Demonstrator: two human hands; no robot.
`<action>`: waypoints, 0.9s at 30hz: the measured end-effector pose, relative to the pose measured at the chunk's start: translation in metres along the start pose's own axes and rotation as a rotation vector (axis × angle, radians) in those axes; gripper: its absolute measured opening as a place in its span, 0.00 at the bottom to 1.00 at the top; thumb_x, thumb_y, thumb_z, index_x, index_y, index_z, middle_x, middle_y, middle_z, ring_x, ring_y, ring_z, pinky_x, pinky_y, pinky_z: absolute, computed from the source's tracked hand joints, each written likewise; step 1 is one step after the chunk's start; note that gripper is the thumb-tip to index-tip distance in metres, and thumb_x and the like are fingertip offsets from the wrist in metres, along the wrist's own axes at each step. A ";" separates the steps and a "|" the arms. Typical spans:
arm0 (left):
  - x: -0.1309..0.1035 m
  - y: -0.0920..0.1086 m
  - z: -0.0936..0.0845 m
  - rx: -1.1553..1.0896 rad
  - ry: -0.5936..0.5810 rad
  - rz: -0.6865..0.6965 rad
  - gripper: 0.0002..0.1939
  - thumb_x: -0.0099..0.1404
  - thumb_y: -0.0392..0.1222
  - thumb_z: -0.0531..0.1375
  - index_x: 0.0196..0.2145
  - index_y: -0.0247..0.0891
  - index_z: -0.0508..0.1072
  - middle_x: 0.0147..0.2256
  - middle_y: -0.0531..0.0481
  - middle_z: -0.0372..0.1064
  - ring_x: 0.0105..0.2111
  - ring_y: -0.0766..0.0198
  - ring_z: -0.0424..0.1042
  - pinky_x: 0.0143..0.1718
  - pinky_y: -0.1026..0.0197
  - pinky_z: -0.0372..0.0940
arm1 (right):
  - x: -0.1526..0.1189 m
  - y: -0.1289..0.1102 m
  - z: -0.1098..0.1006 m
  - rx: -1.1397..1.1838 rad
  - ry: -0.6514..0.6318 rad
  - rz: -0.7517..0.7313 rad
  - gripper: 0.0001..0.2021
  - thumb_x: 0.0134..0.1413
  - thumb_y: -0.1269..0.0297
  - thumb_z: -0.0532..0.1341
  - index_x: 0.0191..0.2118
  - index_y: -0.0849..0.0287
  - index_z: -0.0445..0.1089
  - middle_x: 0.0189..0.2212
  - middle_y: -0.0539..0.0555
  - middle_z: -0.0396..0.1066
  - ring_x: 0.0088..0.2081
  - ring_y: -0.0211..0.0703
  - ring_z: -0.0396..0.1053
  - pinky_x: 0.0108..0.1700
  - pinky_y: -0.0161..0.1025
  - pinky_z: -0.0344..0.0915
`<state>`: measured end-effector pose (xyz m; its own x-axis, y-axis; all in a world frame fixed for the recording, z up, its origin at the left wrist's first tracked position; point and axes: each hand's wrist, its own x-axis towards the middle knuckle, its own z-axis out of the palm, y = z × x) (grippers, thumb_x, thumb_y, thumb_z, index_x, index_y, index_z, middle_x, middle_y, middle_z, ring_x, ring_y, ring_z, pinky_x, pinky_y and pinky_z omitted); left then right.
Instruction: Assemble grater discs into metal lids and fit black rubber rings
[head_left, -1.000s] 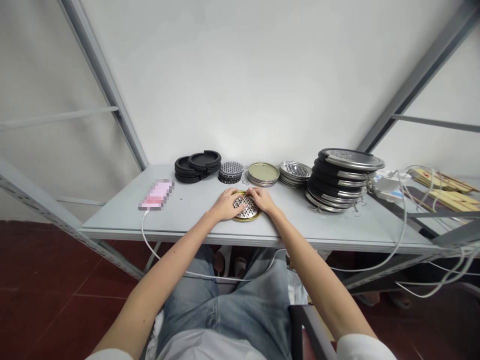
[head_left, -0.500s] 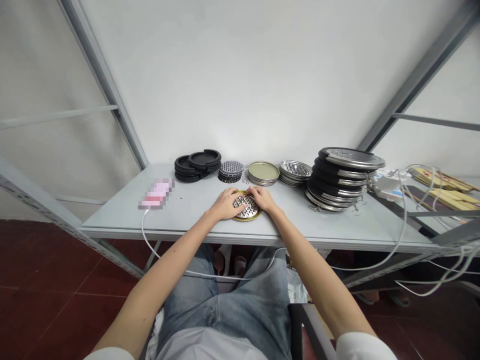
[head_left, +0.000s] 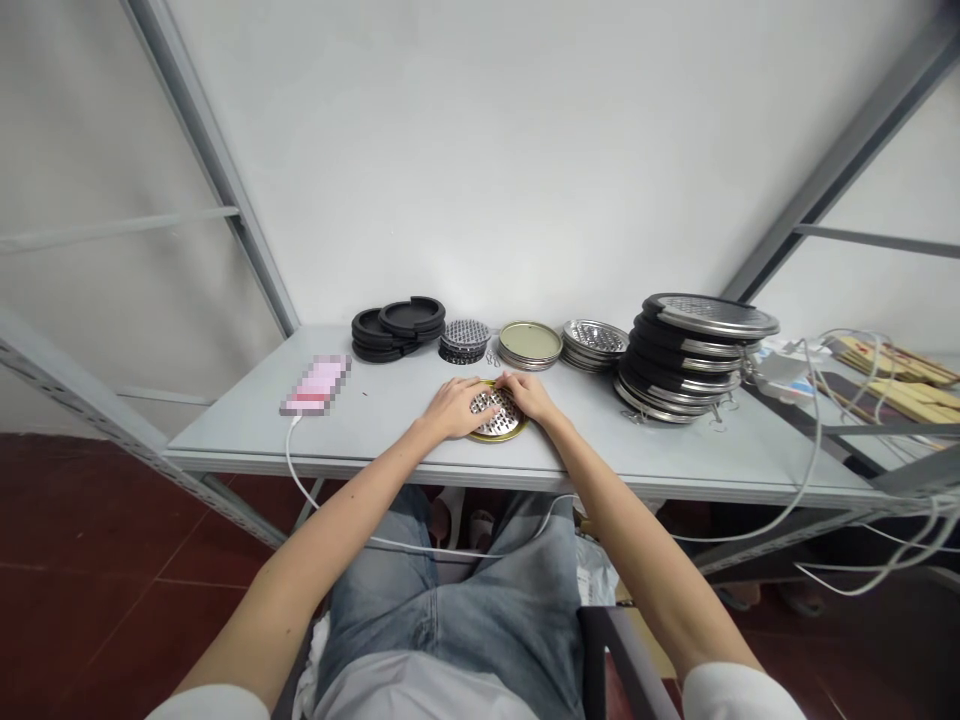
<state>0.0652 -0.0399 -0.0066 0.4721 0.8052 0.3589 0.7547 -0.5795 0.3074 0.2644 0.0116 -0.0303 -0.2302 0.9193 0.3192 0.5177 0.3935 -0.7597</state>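
Shiny metal disc (head_left: 498,425), perforated, rough; black rings (head_left: 411,316) matt.

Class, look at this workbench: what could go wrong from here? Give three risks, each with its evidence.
Both hands rest on a metal disc with a rough, raised surface, so a slip might scrape the fingers.

The tall stack looks uneven; a knock might topple it.

The white cable hangs over the bench edge across the legs; a snag could drag the pink device off.

Even light, edges visibly stretched.
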 end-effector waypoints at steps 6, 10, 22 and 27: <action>0.000 0.002 0.000 0.031 -0.025 -0.032 0.25 0.65 0.59 0.57 0.54 0.46 0.71 0.58 0.46 0.66 0.56 0.48 0.63 0.59 0.46 0.57 | 0.000 -0.001 0.000 -0.021 0.003 -0.047 0.24 0.63 0.52 0.48 0.30 0.60 0.76 0.34 0.57 0.78 0.38 0.47 0.73 0.46 0.41 0.64; -0.001 0.005 -0.002 0.049 -0.032 -0.041 0.25 0.65 0.59 0.56 0.55 0.46 0.71 0.58 0.45 0.66 0.57 0.47 0.63 0.58 0.45 0.57 | 0.000 -0.001 0.000 -0.013 0.022 -0.096 0.23 0.62 0.53 0.50 0.28 0.60 0.76 0.39 0.58 0.77 0.42 0.48 0.73 0.49 0.41 0.64; -0.002 0.007 -0.005 0.108 0.015 -0.107 0.32 0.68 0.59 0.52 0.63 0.38 0.61 0.50 0.38 0.72 0.50 0.47 0.70 0.53 0.49 0.61 | 0.000 -0.001 -0.002 0.045 -0.007 -0.091 0.22 0.59 0.50 0.54 0.26 0.59 0.76 0.40 0.58 0.76 0.43 0.49 0.73 0.52 0.45 0.65; -0.001 0.006 -0.003 0.073 0.004 -0.078 0.24 0.68 0.56 0.53 0.57 0.42 0.69 0.54 0.43 0.70 0.54 0.46 0.67 0.56 0.47 0.60 | 0.000 0.000 -0.002 0.026 0.010 -0.119 0.21 0.58 0.49 0.56 0.25 0.58 0.76 0.41 0.59 0.75 0.43 0.49 0.72 0.52 0.44 0.65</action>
<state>0.0682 -0.0443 -0.0022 0.4088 0.8469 0.3401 0.8205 -0.5042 0.2694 0.2660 0.0115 -0.0291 -0.2811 0.8660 0.4136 0.4652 0.4999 -0.7305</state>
